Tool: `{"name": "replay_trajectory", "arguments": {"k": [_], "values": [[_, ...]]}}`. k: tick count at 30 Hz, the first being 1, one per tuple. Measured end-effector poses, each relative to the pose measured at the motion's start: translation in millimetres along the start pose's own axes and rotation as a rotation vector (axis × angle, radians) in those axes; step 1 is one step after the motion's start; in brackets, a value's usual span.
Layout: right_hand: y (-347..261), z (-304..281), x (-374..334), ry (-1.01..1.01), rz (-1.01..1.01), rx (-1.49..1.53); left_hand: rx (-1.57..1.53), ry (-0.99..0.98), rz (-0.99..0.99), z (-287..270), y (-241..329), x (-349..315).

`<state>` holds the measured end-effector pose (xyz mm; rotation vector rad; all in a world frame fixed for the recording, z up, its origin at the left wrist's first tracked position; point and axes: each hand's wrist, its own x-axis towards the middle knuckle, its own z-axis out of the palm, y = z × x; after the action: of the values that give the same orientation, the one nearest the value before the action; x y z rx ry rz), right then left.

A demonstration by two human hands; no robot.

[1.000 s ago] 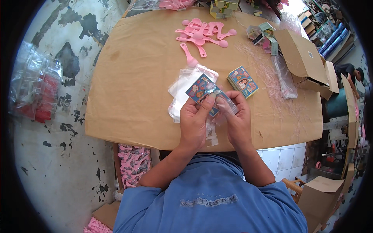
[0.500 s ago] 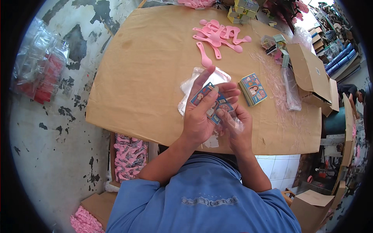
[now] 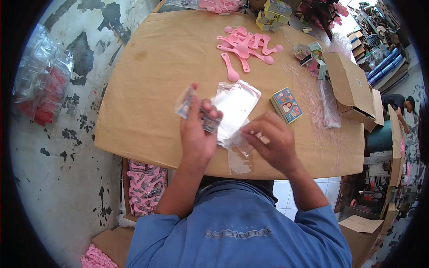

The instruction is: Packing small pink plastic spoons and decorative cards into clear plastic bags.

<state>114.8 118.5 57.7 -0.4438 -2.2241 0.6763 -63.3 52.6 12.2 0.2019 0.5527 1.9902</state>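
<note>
My left hand [image 3: 196, 138] is closed around a blue printed card [image 3: 184, 108], which crosses behind the fingers and is smeared by motion. Whether it is a single card or more I cannot tell. To its right, my right hand [image 3: 275, 138] pinches a small clear plastic bag [image 3: 239, 144] between thumb and fingers. Between and beyond the hands lies a pile of clear plastic bags [image 3: 239, 100] on the table. A neat stack of blue printed cards [image 3: 287, 105] sits just beyond my right hand. Pink spoons [image 3: 232, 69] lie in a loose heap farther off.
Brown paper covers the table [image 3: 147, 89]. An open cardboard box [image 3: 346, 82] and a long plastic packet [image 3: 330, 105] stand at the right. Below the left edge is a box of wrapped pink spoons [image 3: 145, 185]. Another person [image 3: 402, 107] is at the far right.
My hands have moved apart, the left going left with the card. My right hand now pinches a clear bag away from it. The bag pile is uncovered.
</note>
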Motion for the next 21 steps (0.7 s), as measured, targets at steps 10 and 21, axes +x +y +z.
{"name": "replay_trajectory", "arguments": {"k": [10, 21], "values": [[184.9, -23.5, 143.1, 0.003, 0.586, -0.219, 0.047, 0.058, 0.068, -8.6, 14.7, -13.1], [209.9, 25.0, 154.8, -0.153, 0.472, -0.417, 0.117, 0.086, -0.038, -28.2, 12.6, -24.0]]}}
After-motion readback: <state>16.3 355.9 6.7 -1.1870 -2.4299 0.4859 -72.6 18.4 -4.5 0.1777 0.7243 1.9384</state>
